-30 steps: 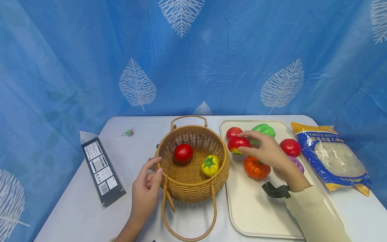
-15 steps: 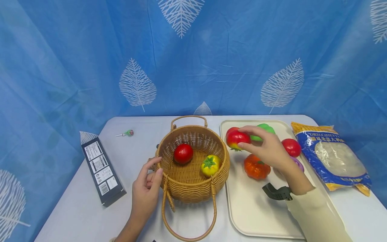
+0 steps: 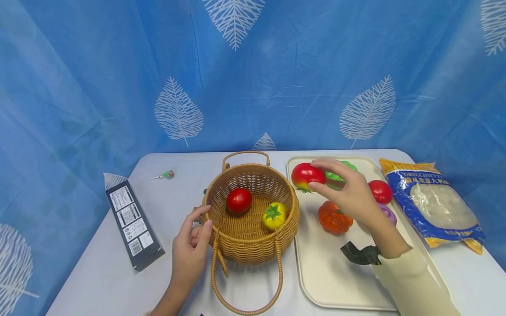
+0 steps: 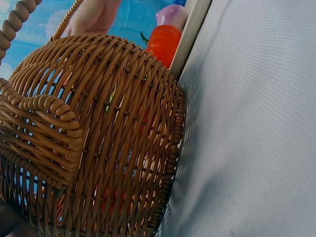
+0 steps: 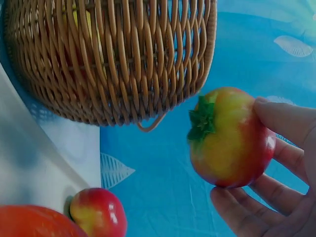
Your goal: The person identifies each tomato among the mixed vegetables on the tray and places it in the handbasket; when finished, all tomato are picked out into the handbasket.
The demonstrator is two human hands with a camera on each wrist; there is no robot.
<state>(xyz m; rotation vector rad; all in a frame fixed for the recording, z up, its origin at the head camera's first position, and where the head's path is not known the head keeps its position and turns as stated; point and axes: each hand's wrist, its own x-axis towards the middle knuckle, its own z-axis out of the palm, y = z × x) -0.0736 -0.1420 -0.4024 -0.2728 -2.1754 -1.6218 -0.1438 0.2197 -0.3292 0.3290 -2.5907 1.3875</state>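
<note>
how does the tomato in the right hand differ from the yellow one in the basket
Color: the held tomato mixes red and yellow, while the yellow tomato looks yellow below its leaves.
Place: the right hand grips the held tomato; the yellow tomato sits inside the basket.
Pose: the held tomato's leaves point downward; the yellow tomato's face upward.
Shared: both are rounded with green leaves.

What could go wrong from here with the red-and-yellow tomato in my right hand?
It might slip: your right hand holds the smooth, round red-and-yellow tomato with thumb and fingers, so it could drop onto the tray.
If you carry it to the wicker basket, it may bump the raised rim.
Let go inside, it might knock the yellow tomato sitting close to the tray-side wall.
</note>
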